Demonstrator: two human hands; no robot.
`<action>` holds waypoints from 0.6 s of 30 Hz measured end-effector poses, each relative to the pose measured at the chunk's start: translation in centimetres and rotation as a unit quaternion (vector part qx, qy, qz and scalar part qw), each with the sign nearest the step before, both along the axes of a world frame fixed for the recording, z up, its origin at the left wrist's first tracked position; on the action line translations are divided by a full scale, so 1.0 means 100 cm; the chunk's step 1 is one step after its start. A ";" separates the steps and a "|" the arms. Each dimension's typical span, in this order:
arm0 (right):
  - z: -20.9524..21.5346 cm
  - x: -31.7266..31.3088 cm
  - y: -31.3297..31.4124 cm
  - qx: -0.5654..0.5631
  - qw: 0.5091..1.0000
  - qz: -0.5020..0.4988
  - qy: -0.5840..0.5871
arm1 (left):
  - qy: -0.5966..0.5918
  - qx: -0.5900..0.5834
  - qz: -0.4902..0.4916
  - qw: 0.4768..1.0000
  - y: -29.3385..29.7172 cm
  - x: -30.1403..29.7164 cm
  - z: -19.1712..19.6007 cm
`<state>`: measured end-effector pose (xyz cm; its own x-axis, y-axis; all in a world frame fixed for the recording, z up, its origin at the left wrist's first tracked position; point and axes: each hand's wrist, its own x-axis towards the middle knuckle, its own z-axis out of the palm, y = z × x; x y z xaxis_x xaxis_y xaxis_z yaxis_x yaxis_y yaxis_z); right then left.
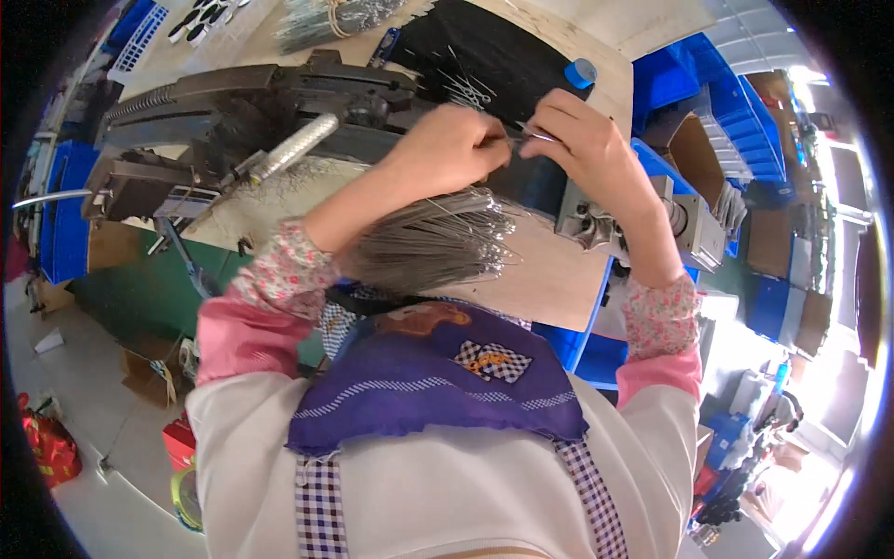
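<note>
My left hand (449,147) and my right hand (585,144) are raised close together over the workbench, fingers closed. A short, thin, shiny metal piece (545,139) shows in the pinch of my right hand, its kind too small to tell. What the left fingertips hold, if anything, is hidden. Below my left hand lies a thick bundle of thin metal wires (433,244), their ends fanned toward the right. Just beyond my hands, several loose wire pieces with small looped ends (470,91) rest on a black mat (503,58).
A dark metal machine (251,102) with a silver-wrapped handle (296,149) stands at left. A grey metal device (694,228) sits beside my right forearm. A round blue item (580,73) is on the mat's right edge. Blue bins (745,126) line the right side; another wire bundle (335,17) lies behind.
</note>
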<state>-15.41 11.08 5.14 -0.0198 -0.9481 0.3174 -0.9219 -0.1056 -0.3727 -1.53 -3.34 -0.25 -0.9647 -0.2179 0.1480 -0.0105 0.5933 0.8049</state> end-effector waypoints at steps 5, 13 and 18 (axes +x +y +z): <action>-0.015 0.012 -0.038 -0.092 0.994 0.035 0.042 | 0.166 -0.528 0.020 0.833 -0.033 0.030 0.050; -0.043 0.024 -0.075 -0.184 0.980 0.005 -0.077 | 0.150 0.204 0.268 0.930 0.037 0.098 -0.004; -0.048 0.021 -0.075 -0.112 0.992 -0.022 -0.054 | 0.096 0.665 0.099 0.734 -0.002 0.093 0.037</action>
<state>-13.28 3.58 0.34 -0.1039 -0.8511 0.5146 -0.8836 -0.1585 -0.4406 7.81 -3.54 3.48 -0.8837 -0.4262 -0.1932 0.1994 -0.7164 0.6686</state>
